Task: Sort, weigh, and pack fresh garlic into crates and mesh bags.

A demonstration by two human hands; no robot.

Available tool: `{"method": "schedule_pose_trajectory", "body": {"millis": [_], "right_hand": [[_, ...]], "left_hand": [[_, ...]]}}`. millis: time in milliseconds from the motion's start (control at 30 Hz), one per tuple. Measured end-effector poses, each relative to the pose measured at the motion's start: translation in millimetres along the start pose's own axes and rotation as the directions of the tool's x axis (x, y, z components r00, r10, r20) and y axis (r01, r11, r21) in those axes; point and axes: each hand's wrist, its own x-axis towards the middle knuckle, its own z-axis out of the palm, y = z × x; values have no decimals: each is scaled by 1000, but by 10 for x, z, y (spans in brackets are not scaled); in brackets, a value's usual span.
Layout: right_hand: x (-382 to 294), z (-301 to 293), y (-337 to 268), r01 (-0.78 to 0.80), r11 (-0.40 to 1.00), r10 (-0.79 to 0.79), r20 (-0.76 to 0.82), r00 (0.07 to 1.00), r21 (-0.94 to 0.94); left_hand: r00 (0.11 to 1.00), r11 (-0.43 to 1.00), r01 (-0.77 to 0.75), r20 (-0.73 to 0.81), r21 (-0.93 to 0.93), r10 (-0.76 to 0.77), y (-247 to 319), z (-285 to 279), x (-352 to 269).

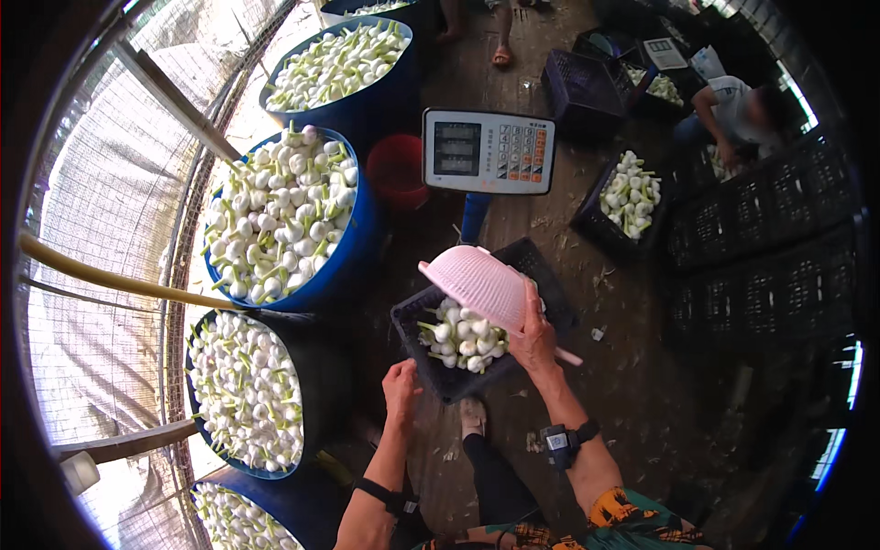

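Observation:
My right hand (534,338) grips the rim of a pink plastic colander (479,285), tilted over a dark plastic crate (440,385). Trimmed garlic bulbs (467,337) with short green stems lie in that crate, partly hidden by the colander. Near the crate's left corner, my left hand (402,388) is loosely curled and holds nothing that I can see. Behind the crate stands a platform scale's display and keypad (488,152) on a blue post (474,216).
Blue barrels (357,213) full of garlic line the left side. A red bucket (397,170) stands behind the scale. At right are a crate of garlic (630,196), stacked black crates (763,240) and a crouching person (739,117). Another person's legs (502,34) show at the top.

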Motion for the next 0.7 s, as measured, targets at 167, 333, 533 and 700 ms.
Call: {"method": "schedule_pose_trajectory", "body": {"millis": [167,333,533,700], "right_hand": [[-275,258,-239,-747,133,600,547,584,652],[-519,913,-1018,-681,87,56,678,733,728],[-258,988,-1260,-840,289,-7,879,477,459],[10,1155,-476,-896,418,424,840,339,151]], "left_hand": [[975,965,208,119,-160,-190,76,411,-464],[994,529,-79,-110,-845,-27,212,-40,-240],[852,477,-349,-485,-807,-197,-26,-2548,-143],[656,457,-205,-469,-865,-592,383,-2795,-72]]}}
